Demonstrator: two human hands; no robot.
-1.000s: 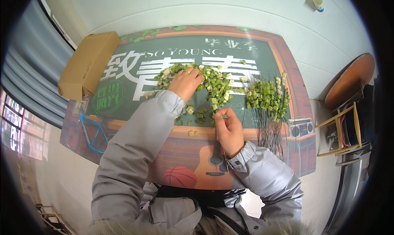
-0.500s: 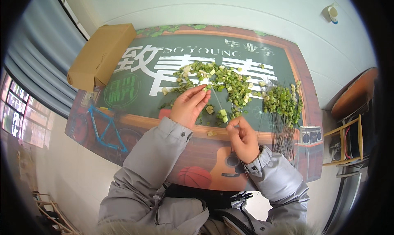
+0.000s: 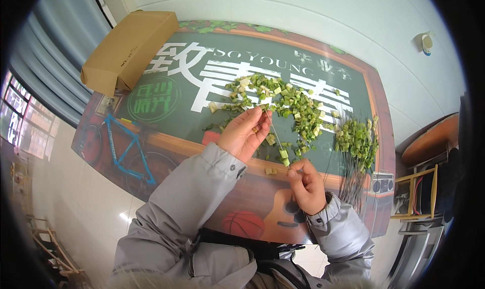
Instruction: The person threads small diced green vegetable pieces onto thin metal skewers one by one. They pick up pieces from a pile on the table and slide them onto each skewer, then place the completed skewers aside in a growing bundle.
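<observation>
Between my two hands slants a thin skewer (image 3: 276, 134), with chopped green vegetable pieces (image 3: 285, 156) threaded near its lower end. My right hand (image 3: 307, 184) is closed on that lower end, thumb against forefinger. At the upper tip, my left hand (image 3: 247, 131) pinches a small green vegetable piece, partly hidden by its fingers. Just beyond the hands, a loose pile of chopped green and pale vegetable pieces (image 3: 298, 109) curves over the table. To the right lies a bunch of thin dark skewers (image 3: 353, 180) carrying green pieces (image 3: 357, 140) at their far ends.
The table (image 3: 192, 160) has a printed blackboard-style top. A brown cardboard box (image 3: 134, 49) rests at its far left corner. A stray pale piece (image 3: 271, 171) lies near my right hand. Folding chairs (image 3: 419, 193) stand at the right, and a blue-grey curtain (image 3: 55, 51) hangs at the left.
The whole view has shifted and tilted a little. Both hands keep about the same places around the skewer, and the green pieces still sit near its lower end.
</observation>
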